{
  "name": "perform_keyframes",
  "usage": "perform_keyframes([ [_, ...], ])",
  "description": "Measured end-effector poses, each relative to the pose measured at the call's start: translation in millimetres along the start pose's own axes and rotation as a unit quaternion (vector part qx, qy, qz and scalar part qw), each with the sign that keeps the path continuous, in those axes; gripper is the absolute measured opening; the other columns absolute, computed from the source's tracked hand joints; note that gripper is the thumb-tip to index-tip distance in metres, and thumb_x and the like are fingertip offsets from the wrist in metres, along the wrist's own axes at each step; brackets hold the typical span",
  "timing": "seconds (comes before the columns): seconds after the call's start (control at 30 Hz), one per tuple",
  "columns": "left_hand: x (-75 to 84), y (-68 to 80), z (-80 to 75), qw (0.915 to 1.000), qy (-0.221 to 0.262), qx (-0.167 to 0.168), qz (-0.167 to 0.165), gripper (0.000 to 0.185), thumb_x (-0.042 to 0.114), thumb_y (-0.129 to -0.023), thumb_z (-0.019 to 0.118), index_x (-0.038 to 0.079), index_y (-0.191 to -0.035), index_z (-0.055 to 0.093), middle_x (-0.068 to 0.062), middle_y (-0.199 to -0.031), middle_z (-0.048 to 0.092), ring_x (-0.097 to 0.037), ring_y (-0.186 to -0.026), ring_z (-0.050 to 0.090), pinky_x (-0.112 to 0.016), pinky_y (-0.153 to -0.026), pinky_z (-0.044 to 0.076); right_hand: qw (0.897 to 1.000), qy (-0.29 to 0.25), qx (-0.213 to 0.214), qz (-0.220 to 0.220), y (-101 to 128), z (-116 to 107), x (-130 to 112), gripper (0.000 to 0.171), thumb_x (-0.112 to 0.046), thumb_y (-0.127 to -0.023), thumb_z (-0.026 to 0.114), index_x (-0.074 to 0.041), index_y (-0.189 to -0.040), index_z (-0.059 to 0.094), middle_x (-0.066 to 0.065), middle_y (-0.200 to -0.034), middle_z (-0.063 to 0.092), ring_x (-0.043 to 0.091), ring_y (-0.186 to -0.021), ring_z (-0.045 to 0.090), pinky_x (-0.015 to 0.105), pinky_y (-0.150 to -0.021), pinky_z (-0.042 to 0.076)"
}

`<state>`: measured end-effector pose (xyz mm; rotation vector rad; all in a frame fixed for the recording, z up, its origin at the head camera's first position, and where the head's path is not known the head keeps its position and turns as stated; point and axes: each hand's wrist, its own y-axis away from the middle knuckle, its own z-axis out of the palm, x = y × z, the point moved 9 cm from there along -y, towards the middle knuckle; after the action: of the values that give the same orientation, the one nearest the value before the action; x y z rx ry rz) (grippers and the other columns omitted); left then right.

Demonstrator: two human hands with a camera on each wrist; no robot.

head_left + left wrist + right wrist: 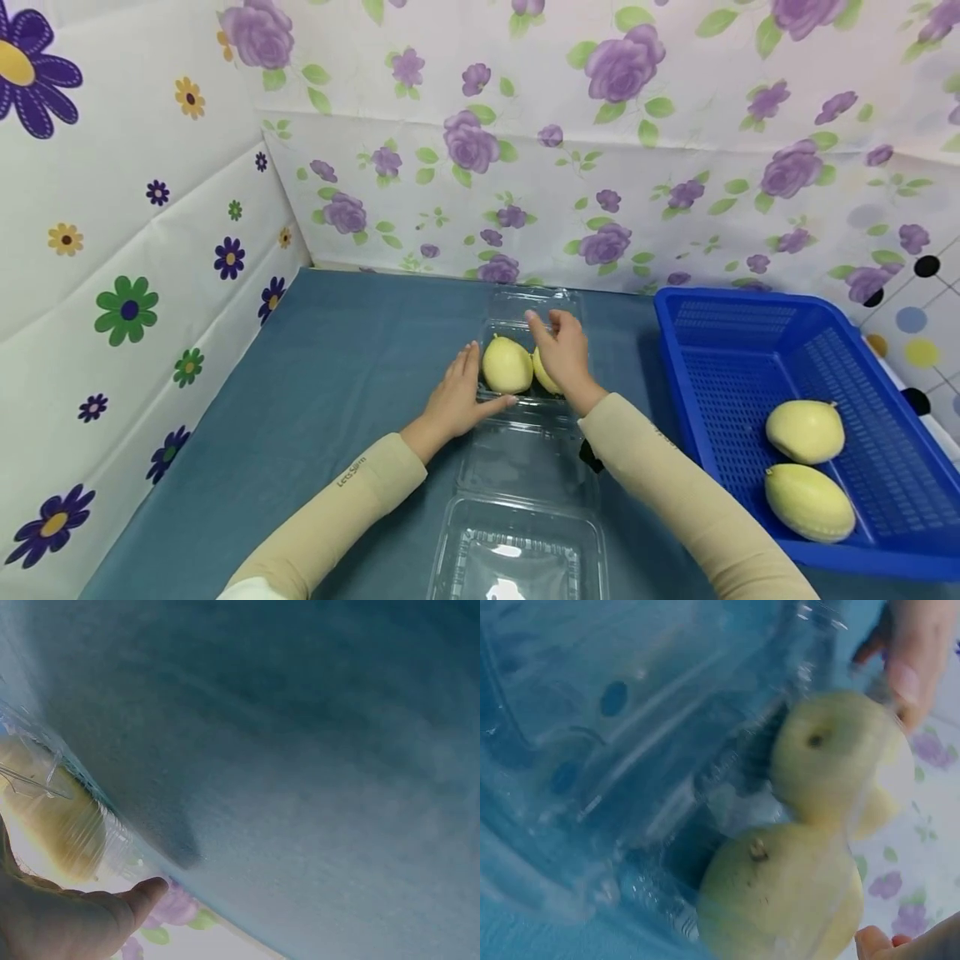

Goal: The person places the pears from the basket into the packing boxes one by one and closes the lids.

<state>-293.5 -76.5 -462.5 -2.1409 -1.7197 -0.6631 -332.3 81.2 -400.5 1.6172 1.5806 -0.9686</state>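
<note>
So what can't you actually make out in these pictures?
- Head view: the second pear in the clear box is mostly hidden behind the right hand.
- Left wrist view: the left hand is cut off by the frame edge; its grip cannot be judged.
- Right wrist view: blurred, so the box's lid edges are unclear.

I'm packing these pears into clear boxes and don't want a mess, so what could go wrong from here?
1. The clear box is thin; the left hand only rests flat against its side, so it may slide on the blue cloth.
2. Two pears sit close together inside; the right hand over them could bruise one or catch the lid.
3. The empty box lies near the forearms and could get knocked.
</note>
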Motion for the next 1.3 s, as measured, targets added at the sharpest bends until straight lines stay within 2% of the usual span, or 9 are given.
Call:
perform_keyframes([
  [0.17,3.0,-0.7,0.1,0.9999,-0.003,0.001,0.01,0.107,0.063,-0.083,0.059,0.003,-0.153,0.004,-0.02,-0.158,0.012,-0.036,-0.145,0.016,-0.055,-0.11,0.03,0.996,-0.054,0.046,0.061,-4.6,-23.5,11.3,0.068,-0.053,-0.098,0.04,0.001,-0.138,0.041,0.02,-0.136,0.046,0.034,-0.125,0.045,0.048,-0.103,0.039],
  [0.33,2.9,-0.7,-3.2,0.9997,-0.008,-0.004,0.022,0.106,0.063,-0.084,0.059,0.002,-0.153,0.006,-0.02,-0.158,0.013,-0.037,-0.144,0.018,-0.054,-0.111,0.029,0.99,-0.065,0.04,0.117,-6.6,-35.9,19.1,0.071,-0.058,-0.098,0.032,-0.002,-0.14,0.038,0.018,-0.137,0.044,0.033,-0.127,0.042,0.049,-0.103,0.038],
  [0.47,1.5,-3.2,-15.1,0.9995,-0.015,-0.004,0.027,0.098,0.06,-0.087,0.057,0.0,-0.151,0.016,-0.021,-0.157,0.017,-0.037,-0.144,0.02,-0.057,-0.113,0.023,0.986,-0.084,0.037,0.141,-11.6,-43.8,21.2,0.072,-0.059,-0.098,0.029,-0.003,-0.143,0.035,0.018,-0.135,0.043,0.032,-0.124,0.042,0.046,-0.103,0.037],
  [0.57,4.0,-8.5,-28.4,0.9997,0.001,-0.003,0.023,0.09,0.058,-0.091,0.053,-0.001,-0.15,0.021,-0.021,-0.156,0.019,-0.036,-0.144,0.02,-0.057,-0.114,0.018,0.982,-0.099,0.048,0.155,-16.2,-52.5,24.8,0.072,-0.058,-0.099,0.027,-0.002,-0.145,0.033,0.019,-0.139,0.041,0.032,-0.126,0.04,0.046,-0.106,0.034],
  [0.7,5.6,-24.0,-41.9,0.9988,0.044,-0.016,0.013,0.086,0.058,-0.094,0.045,-0.001,-0.151,0.016,-0.021,-0.157,0.016,-0.036,-0.145,0.016,-0.055,-0.115,0.019,0.98,-0.1,0.05,0.167,-21.7,-60.6,32.3,0.076,-0.059,-0.099,0.021,-0.002,-0.148,0.029,0.016,-0.15,0.033,0.033,-0.138,0.03,0.047,-0.113,0.027],
  [0.87,-1.7,-43.7,-49.2,0.9937,0.107,-0.028,-0.017,0.085,0.06,-0.096,0.036,0.002,-0.152,0.01,-0.02,-0.157,0.014,-0.036,-0.145,0.015,-0.055,-0.115,0.02,0.98,-0.082,0.029,0.18,-27.2,-57.1,44.0,0.078,-0.06,-0.099,0.017,-0.001,-0.148,0.03,0.017,-0.152,0.031,0.034,-0.14,0.029,0.047,-0.114,0.025],
  [1.03,-6.2,-60.0,-47.1,0.9834,0.172,-0.025,-0.051,0.086,0.065,-0.096,0.026,0.003,-0.152,0.01,-0.018,-0.156,0.019,-0.035,-0.144,0.02,-0.053,-0.114,0.023,0.975,-0.082,0.009,0.204,-31.8,-50.0,53.7,0.082,-0.064,-0.097,0.015,-0.002,-0.148,0.03,0.016,-0.153,0.03,0.034,-0.14,0.029,0.046,-0.115,0.025],
  [1.17,-8.2,-71.1,-43.9,0.9779,0.196,-0.022,-0.068,0.089,0.069,-0.094,0.021,0.002,-0.152,0.012,-0.019,-0.155,0.022,-0.036,-0.142,0.024,-0.052,-0.113,0.026,0.976,-0.073,0.002,0.205,-33.7,-44.8,53.7,0.083,-0.064,-0.097,0.015,0.0,-0.146,0.034,0.018,-0.151,0.034,0.034,-0.138,0.032,0.045,-0.114,0.027],
  [1.3,-10.1,-77.5,-42.7,0.9776,0.194,-0.017,-0.079,0.089,0.069,-0.094,0.019,0.001,-0.151,0.015,-0.02,-0.154,0.024,-0.036,-0.141,0.025,-0.052,-0.113,0.026,0.978,-0.059,-0.01,0.201,-35.2,-37.8,52.7,0.085,-0.065,-0.096,0.015,0.003,-0.143,0.037,0.02,-0.147,0.038,0.035,-0.135,0.036,0.046,-0.111,0.03],
])
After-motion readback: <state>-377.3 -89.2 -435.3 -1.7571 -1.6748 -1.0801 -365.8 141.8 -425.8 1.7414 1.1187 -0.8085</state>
